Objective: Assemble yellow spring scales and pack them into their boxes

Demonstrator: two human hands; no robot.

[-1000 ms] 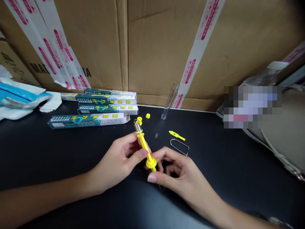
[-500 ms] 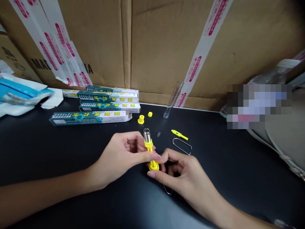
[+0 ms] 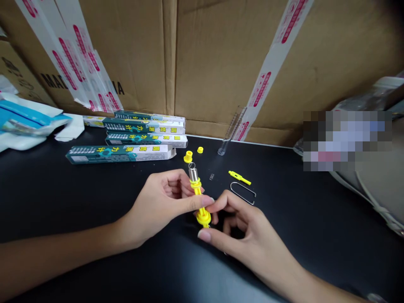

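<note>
Risen slightly, the yellow plastic rod [image 3: 196, 189] sits gripped by left-hand fingers [image 3: 173, 181] while right-hand fingers [image 3: 224, 200] pinch its lower collar [image 3: 203, 217].

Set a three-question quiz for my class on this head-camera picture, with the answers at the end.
1. True or false: the left hand holds the yellow plastic rod.
2. Which lies nearest the bent wire loop on the black tabletop? A: the teal-and-white boxes. B: the yellow clip piece. C: the glass tube.
3. Fill the gap: the shiny part near the rod's top end is a metal ____.

Key: 1 true; 2 B; 3 cylinder.
</note>
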